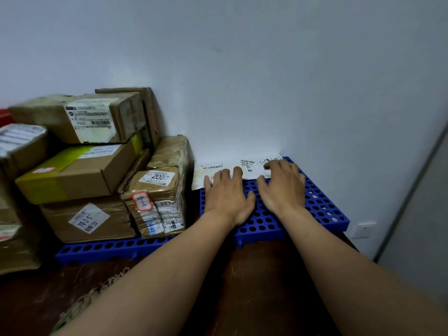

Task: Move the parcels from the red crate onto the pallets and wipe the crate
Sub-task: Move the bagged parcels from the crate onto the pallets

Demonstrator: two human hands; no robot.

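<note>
A flat white parcel point(242, 166) with barcode labels lies at the back of the blue perforated pallet point(322, 204), against the wall. My left hand point(225, 197) rests palm down on its front left part, fingers spread. My right hand point(282, 183) lies flat on its right end, fingers apart. Neither hand grips it. A second blue pallet point(101, 249) to the left carries several stacked cardboard parcels point(80, 173). A sliver of red point(4, 117) shows at the far left edge behind the boxes; I cannot tell whether it is the crate.
A pale wall runs close behind the pallets. A white wall socket point(364, 230) sits low on the right. A grey door or panel point(421, 214) stands at the right. Dark brown floor point(254, 275) lies in front, with a frayed netlike cloth point(84, 301) at lower left.
</note>
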